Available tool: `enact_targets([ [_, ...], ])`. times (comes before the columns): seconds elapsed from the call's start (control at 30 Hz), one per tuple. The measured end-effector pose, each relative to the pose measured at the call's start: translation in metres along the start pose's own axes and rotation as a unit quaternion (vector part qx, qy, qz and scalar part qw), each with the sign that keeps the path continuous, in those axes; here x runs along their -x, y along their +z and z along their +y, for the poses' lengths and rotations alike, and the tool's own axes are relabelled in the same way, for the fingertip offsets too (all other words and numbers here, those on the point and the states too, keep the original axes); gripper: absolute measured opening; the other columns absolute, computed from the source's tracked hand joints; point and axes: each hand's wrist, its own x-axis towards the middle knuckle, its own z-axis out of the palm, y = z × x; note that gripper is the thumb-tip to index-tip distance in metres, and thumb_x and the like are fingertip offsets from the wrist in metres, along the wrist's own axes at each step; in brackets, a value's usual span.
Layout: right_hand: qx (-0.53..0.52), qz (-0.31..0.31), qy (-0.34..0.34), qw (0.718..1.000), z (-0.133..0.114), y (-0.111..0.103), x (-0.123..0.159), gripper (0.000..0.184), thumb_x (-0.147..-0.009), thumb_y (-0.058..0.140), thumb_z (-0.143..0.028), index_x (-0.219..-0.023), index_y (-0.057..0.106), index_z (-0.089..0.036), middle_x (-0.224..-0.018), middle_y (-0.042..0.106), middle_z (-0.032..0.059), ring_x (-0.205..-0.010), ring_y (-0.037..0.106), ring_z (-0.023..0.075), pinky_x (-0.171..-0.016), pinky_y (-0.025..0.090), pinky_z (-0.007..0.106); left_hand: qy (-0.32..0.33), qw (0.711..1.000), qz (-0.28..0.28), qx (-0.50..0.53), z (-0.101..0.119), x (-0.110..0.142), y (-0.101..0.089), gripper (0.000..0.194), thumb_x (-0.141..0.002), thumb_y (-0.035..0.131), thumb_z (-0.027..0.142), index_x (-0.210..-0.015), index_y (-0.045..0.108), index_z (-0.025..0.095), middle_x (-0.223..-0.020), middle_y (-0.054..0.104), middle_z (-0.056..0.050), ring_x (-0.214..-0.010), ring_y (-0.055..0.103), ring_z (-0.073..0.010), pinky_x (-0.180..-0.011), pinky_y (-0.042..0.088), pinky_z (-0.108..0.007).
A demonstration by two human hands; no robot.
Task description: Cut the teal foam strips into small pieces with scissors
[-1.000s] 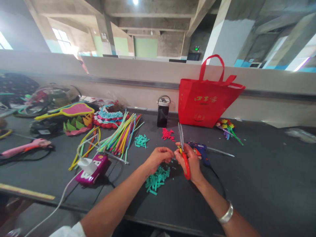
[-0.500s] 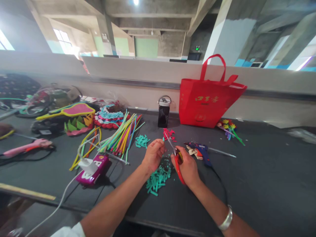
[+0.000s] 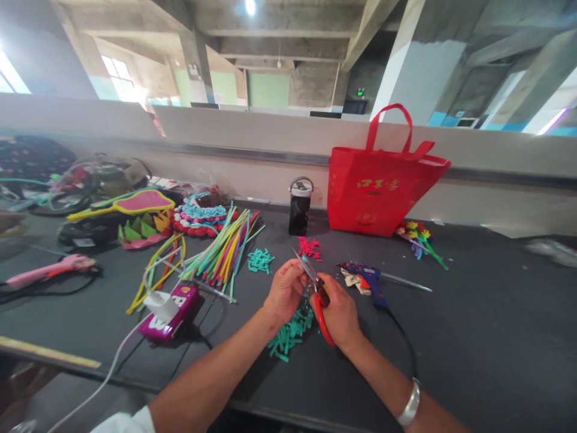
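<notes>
My right hand (image 3: 339, 313) is closed around the red handles of a pair of scissors (image 3: 315, 287), whose blades point up and left toward my left hand (image 3: 283, 288). My left hand is pinched shut just left of the blades; what it holds is too small to name. Under both hands lies a pile of short teal cut pieces (image 3: 291, 332) on the dark table (image 3: 473, 325). A smaller teal pile (image 3: 259, 260) and a red pile (image 3: 310, 248) lie farther back.
A blue glue gun (image 3: 367, 278) with its cord lies right of my hands. A red tote bag (image 3: 383, 183) and a black bottle (image 3: 299, 207) stand at the back wall. Coloured sticks (image 3: 220, 246), a magenta box with a white plug (image 3: 169, 310), a pink glue gun (image 3: 49, 269) and craft pieces lie to the left.
The scissors have tilted from upright to pointing left toward my left hand. Both hands have drawn closer together and slightly lower over the teal pile.
</notes>
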Motion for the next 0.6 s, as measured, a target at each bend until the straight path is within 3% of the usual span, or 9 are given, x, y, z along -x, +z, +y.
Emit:
enact_targets([
  [0.6,-0.019,0.017,-0.031,0.999,0.0013,0.0007,-0.0002,0.034,-0.078,0.05,-0.02,-0.111,0.058,-0.02,-0.09,0.068,0.0041,-0.074,0.065,0.0177,-0.069,0.05,0.027,-0.001,1.0,-0.011,0.018,-0.0009,0.0011,-0.0002,0.02,-0.07,0.07,0.029,-0.07,0.055,0.016,-0.056,0.049,0.004,-0.053,0.046,-0.008,-0.058,0.038,-0.023],
])
